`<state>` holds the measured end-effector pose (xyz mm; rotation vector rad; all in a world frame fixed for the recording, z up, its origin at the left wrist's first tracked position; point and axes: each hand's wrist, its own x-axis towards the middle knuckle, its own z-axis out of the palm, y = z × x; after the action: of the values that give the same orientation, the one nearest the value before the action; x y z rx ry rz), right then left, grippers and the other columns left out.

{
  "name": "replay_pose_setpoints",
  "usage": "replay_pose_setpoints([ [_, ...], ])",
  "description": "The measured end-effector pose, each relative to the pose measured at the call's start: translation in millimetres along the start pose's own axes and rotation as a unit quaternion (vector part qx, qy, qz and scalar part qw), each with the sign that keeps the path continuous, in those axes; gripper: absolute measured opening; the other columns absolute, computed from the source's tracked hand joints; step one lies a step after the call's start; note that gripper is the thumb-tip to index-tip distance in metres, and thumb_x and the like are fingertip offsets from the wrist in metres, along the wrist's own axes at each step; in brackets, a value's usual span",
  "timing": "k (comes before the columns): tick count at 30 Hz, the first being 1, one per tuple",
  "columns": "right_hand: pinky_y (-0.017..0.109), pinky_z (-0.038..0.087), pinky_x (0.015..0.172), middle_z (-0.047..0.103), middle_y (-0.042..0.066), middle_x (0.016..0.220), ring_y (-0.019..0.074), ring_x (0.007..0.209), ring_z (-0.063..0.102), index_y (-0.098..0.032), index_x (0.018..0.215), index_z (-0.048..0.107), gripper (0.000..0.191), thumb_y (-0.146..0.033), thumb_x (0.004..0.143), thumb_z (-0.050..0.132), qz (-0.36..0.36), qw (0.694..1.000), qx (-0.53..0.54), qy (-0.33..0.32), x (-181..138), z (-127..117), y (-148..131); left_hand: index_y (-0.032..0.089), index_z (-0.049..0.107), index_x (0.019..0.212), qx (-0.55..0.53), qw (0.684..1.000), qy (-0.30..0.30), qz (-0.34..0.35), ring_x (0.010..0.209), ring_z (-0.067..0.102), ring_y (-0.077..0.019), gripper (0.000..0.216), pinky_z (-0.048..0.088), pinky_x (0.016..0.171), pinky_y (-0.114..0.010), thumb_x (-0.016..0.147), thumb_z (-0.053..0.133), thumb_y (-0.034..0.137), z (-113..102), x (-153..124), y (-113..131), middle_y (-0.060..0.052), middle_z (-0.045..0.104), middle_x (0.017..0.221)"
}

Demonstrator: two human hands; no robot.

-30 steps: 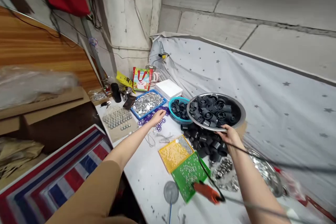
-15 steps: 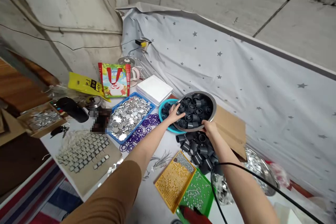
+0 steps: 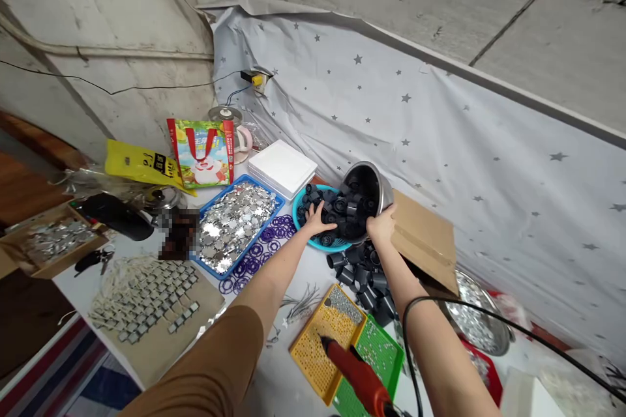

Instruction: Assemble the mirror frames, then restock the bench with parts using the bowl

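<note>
- Concrete block wall behind, with a grey star-print cloth (image 3: 440,130) draped down it onto a white table (image 3: 281,381).
- Metal bowl (image 3: 376,189), centre frame, is tipped steeply to the left with its mouth over the teal basket (image 3: 299,207). Black plastic caps (image 3: 342,208) spill from bowl to basket.
- Right hand (image 3: 381,225) is clamped on the bowl's lower rim, carrying the tilt.
- Left hand (image 3: 317,220) has its fingers spread and lies flat on the caps in the basket. It grips nothing.
- Loose heap of caps (image 3: 364,273) sits on the table just below the bowl, right of centre.
- Cardboard flap (image 3: 423,241) lies right of the bowl, touching or just behind it. I can't tell which.
- Blue tray (image 3: 282,201) of silvery bits is left of the basket, with purple rings (image 3: 254,254) scattered along its lower edge.
- White box (image 3: 282,168) is above the basket, towards the wall.
- Yellow tray (image 3: 317,339) and green tray (image 3: 376,355) sit side by side at the bottom centre. A red tool handle (image 3: 357,374) lies across them.
- Black cable (image 3: 489,319) loops over the right forearm, lower right.
- Second metal dish (image 3: 476,326) of shiny bits is at the lower right.
- Cartoon gift bag (image 3: 201,151) and yellow bag (image 3: 139,164) are at the upper left.
- Card sheet (image 3: 161,339) with rows of grey pieces is at the lower left.
</note>
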<state>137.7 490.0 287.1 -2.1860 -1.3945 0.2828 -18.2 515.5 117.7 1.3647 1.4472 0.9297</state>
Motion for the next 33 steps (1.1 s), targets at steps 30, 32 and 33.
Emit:
replay_pose_setpoints([
  [30, 0.049, 0.052, 0.070, 0.020, 0.024, 0.152, 0.0307, 0.084, 0.067, -0.029, 0.152, 0.001, 0.084, -0.011, 0.077, 0.036, -0.240, 0.961, -0.112, 0.079, -19.7, 13.2, 17.8, 0.042, 0.009, 0.150, 0.387, 0.895, -0.035, 0.218, 0.146, -0.009, -0.0395, 0.092, 0.006, 0.101, -0.082, 0.080, 0.069, 0.042, 11.8, -52.3, -18.4, -0.005, -0.008, 0.162],
  [32, 0.050, 0.052, 0.071, 0.020, 0.023, 0.153, 0.0318, 0.089, 0.066, -0.031, 0.152, 0.001, 0.084, -0.012, 0.078, 0.037, -0.240, 0.962, -0.104, 0.083, -18.5, 10.2, 18.6, 0.041, 0.012, 0.150, 0.396, 0.894, -0.026, 0.209, 0.146, -0.008, -0.0389, 0.084, 0.007, 0.101, -0.082, 0.084, 0.065, 0.041, 15.0, -50.8, -21.1, -0.005, -0.005, 0.162],
  [33, 0.050, 0.052, 0.072, 0.020, 0.022, 0.153, 0.0325, 0.091, 0.066, -0.031, 0.152, 0.001, 0.084, -0.013, 0.078, 0.038, -0.241, 0.962, -0.097, 0.085, -18.0, 8.3, 19.1, 0.041, 0.014, 0.150, 0.397, 0.894, -0.024, 0.204, 0.146, -0.007, -0.0390, 0.082, 0.008, 0.101, -0.081, 0.085, 0.063, 0.041, 15.9, -50.0, -22.8, -0.005, -0.004, 0.162],
])
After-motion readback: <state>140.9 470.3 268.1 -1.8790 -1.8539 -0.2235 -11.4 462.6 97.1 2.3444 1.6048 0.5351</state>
